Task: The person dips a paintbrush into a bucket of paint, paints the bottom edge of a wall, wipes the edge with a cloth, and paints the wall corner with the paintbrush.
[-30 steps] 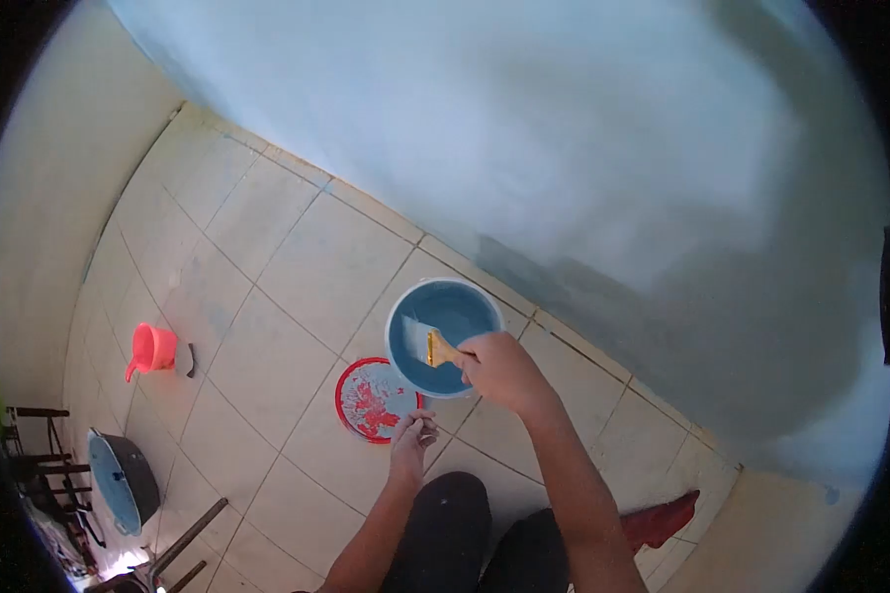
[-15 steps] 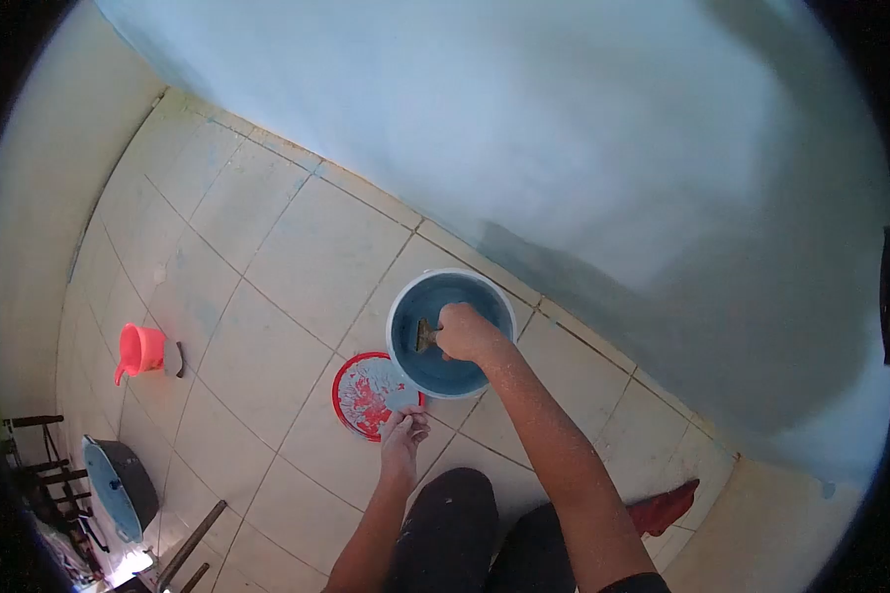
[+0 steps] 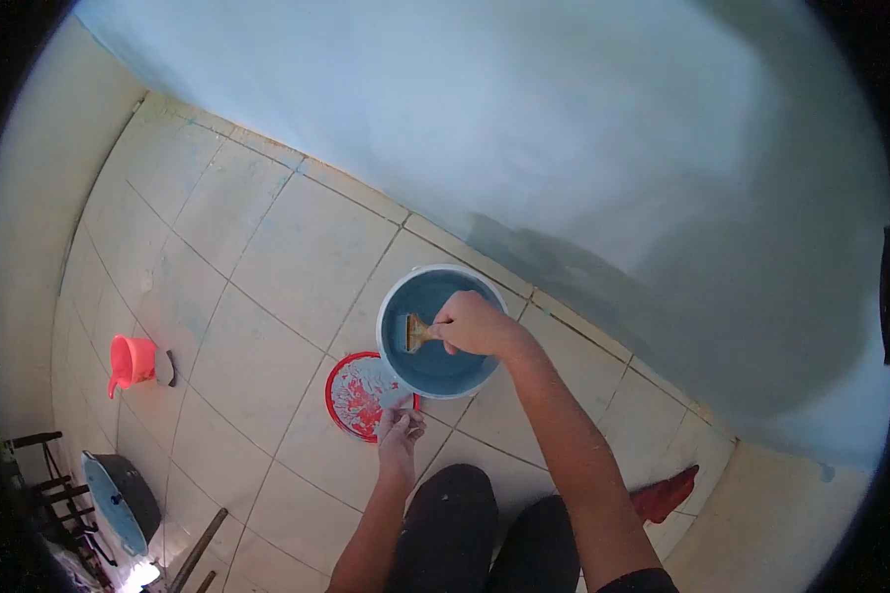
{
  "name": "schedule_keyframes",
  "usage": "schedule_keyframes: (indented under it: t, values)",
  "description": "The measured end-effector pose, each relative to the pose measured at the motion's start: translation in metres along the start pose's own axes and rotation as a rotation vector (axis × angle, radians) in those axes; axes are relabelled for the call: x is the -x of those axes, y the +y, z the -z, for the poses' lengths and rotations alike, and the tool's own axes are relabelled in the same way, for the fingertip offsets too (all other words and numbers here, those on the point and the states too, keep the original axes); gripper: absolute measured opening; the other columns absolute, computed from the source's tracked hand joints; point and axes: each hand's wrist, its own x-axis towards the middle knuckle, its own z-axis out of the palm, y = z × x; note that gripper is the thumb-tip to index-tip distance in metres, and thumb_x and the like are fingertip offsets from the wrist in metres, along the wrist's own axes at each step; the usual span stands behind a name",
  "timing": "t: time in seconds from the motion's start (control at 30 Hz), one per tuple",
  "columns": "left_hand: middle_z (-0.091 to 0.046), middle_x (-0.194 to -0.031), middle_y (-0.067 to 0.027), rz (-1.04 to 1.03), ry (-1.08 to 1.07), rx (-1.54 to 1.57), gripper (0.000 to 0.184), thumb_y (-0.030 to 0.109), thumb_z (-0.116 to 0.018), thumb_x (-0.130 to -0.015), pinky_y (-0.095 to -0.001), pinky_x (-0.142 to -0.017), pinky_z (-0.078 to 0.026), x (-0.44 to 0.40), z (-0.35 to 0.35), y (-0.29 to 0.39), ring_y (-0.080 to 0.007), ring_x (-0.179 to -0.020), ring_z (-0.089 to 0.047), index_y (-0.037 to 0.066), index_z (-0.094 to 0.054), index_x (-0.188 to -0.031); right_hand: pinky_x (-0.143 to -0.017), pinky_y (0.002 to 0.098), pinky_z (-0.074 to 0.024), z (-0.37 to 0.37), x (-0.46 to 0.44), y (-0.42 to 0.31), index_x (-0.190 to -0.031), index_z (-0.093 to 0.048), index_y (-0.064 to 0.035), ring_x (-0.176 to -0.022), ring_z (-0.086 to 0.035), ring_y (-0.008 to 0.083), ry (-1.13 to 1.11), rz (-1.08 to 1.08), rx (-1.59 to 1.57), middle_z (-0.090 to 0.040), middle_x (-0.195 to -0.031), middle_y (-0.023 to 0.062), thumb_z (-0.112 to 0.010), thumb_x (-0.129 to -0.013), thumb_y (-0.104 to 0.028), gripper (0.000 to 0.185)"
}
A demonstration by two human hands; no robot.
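Observation:
In my right hand [image 3: 473, 323] is a putty knife [image 3: 415, 333] with a tan handle and a wide brownish blade, held over the opening of a white-rimmed bucket [image 3: 390, 289]. The inside of the bucket is grey-blue. My left hand [image 3: 398, 435], dusted white, pinches a small flat scraper [image 3: 398, 399] with a pale face. It is held above the edge of a red lid [image 3: 342, 423] that lies on the floor against the bucket, streaked with pale blue-grey paste. The fingertips of my left hand are partly hidden.
A light-blue wall [image 3: 583, 128] rises beyond the bucket from the tiled floor [image 3: 307, 257]. At the left are a pink dipper [image 3: 134, 362] and a dark tub [image 3: 133, 494]. Dark wooden furniture [image 3: 49, 484] stands in the lower left corner. My knees [image 3: 455, 514] are close to the bucket.
The putty knife has turned inside the bucket, so its blade shows more broadly. The scraper in my left hand has tilted. The whole view has shifted slightly.

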Motion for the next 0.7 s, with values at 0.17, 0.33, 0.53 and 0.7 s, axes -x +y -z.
schedule_keyframes:
  t: [0.17, 0.33, 0.53, 0.7]
  values:
    - [-0.054, -0.089, -0.0041, -0.013, 0.012, 0.014, 0.051, 0.009, -0.046, -0.087, -0.0270, -0.078, -0.043, 0.001, -0.007, 0.007, -0.0128, -0.082, -0.053, 0.006, -0.036, -0.138, -0.042, 0.0244, -0.0313, 0.029, 0.030, -0.009, -0.063, -0.063, -0.0009, -0.043, -0.040, 0.0053, -0.063, -0.021, -0.190, -0.053, -0.052, -0.0010, -0.061, -0.082, -0.019, 0.026]
    - [-0.053, -0.088, -0.0038, -0.002, -0.002, 0.033, 0.051, 0.006, -0.044, -0.087, -0.0267, -0.078, -0.043, 0.000, -0.004, 0.016, -0.0124, -0.081, -0.052, 0.006, -0.038, -0.137, -0.040, 0.0207, -0.0272, 0.034, 0.060, 0.006, -0.078, -0.067, 0.0002, -0.042, -0.037, 0.0041, -0.074, -0.022, -0.411, -0.053, -0.055, -0.0015, -0.062, -0.086, -0.022, 0.024]
    - [-0.052, -0.090, -0.0020, -0.050, 0.019, 0.042, 0.046, 0.004, -0.043, -0.085, -0.0259, -0.076, -0.043, 0.005, 0.008, 0.031, -0.0105, -0.084, -0.051, 0.006, -0.043, -0.132, -0.040, 0.0210, -0.0268, 0.018, 0.127, 0.029, -0.097, -0.068, 0.0037, -0.044, -0.037, 0.0048, 0.001, -0.023, -0.778, -0.053, -0.058, 0.0019, -0.063, -0.087, -0.020, 0.026]
    - [-0.052, -0.094, -0.0006, -0.070, 0.029, -0.018, 0.037, 0.008, -0.046, -0.086, -0.0257, -0.075, -0.041, 0.018, -0.005, 0.019, -0.0103, -0.084, -0.051, 0.006, -0.048, -0.123, -0.041, 0.0218, -0.0275, -0.025, 0.198, 0.059, -0.104, -0.065, 0.0048, -0.044, -0.037, 0.0054, 0.189, 0.047, -1.062, -0.053, -0.060, 0.0048, -0.064, -0.087, -0.018, 0.029]
